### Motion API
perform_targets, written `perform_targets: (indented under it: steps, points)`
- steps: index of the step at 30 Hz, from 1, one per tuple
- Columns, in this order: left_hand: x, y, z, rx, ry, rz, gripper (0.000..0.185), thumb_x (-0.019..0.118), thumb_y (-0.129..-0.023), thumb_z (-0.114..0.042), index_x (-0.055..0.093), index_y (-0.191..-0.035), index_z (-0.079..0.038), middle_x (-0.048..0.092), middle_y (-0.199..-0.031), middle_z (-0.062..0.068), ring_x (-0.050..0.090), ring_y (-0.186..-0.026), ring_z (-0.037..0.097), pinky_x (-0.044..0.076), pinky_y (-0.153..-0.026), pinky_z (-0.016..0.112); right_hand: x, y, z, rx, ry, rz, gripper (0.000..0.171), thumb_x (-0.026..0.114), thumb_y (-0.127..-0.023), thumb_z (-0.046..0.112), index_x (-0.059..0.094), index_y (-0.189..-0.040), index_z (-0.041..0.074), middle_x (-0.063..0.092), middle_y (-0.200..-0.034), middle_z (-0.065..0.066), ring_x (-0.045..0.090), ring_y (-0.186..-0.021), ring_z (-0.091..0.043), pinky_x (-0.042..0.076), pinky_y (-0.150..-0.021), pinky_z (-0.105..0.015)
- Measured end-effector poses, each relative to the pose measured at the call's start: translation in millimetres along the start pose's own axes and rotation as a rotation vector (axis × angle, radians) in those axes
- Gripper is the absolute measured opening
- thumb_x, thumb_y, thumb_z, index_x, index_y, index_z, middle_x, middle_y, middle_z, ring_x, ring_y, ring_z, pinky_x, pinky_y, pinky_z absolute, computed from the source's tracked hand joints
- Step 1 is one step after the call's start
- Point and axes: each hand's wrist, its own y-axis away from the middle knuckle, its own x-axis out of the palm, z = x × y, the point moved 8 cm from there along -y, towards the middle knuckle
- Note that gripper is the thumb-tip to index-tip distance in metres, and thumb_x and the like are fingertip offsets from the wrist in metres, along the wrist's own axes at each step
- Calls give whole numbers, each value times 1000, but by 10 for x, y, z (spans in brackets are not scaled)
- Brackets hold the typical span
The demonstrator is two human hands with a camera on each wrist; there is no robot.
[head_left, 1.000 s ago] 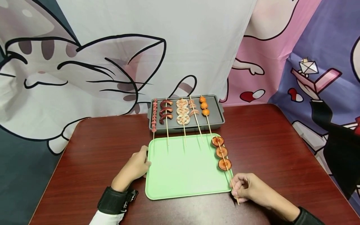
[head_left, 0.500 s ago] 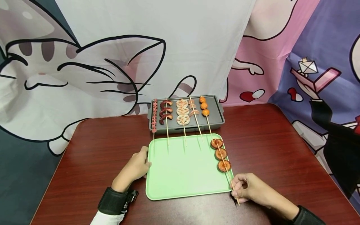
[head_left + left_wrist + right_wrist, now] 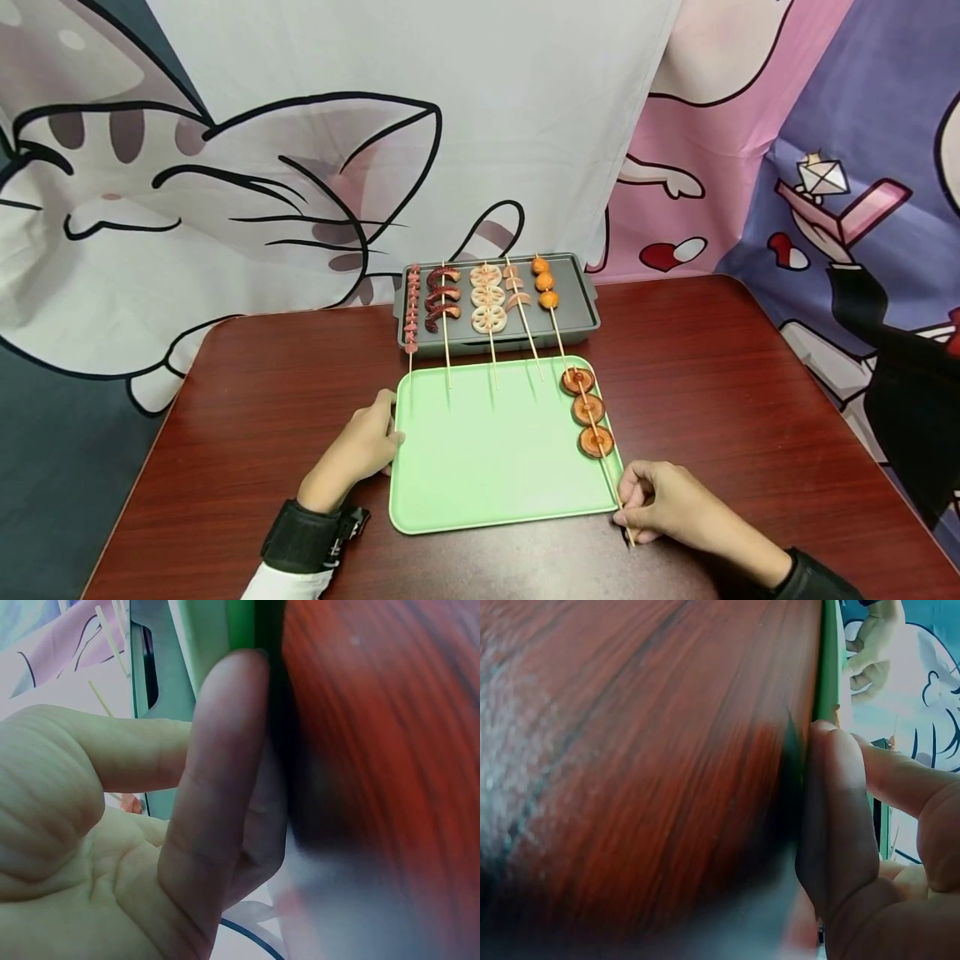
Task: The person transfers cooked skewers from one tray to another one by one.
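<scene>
— So, where is the right hand (image 3: 667,500)?

— At the near right corner of the flat pale green plastic tray (image 3: 480,475), fingers curled and pinching the bare end of a thin wooden skewer with three round brown-orange slices (image 3: 589,409). The slices lie along the tray's right edge, and the stick runs back over the near rim to the fingers. In the right wrist view the fingertips (image 3: 840,817) sit against the tray's edge, right at the dark red wooden table (image 3: 262,400).

— And the left hand (image 3: 360,446)?

— It rests against the tray's left edge, fingers loosely bent against the rim; the left wrist view shows a finger (image 3: 217,787) lying along the green side.

— What else is on the table?

— Behind the tray sits a grey rectangular grill pan (image 3: 577,283) with five more skewers (image 3: 487,308) lying side by side, their sticks reaching over the tray's far rim. Cartoon-printed cloth (image 3: 225,167) hangs behind the table.
</scene>
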Motion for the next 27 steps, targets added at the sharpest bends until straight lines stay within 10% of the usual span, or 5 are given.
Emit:
perform_targets:
  steps: [27]
  points:
    - [15, -8, 20, -24, 4, 9, 53, 58, -102, 0, 34, -149, 4, 52, -80, 12, 55, -57, 23, 53, -53, 34, -698, -183, 264, -131, 315, -234, 22, 75, -96, 26, 74, -108, 8, 75, -90, 3, 68, -81, -2, 57, -71, -23]
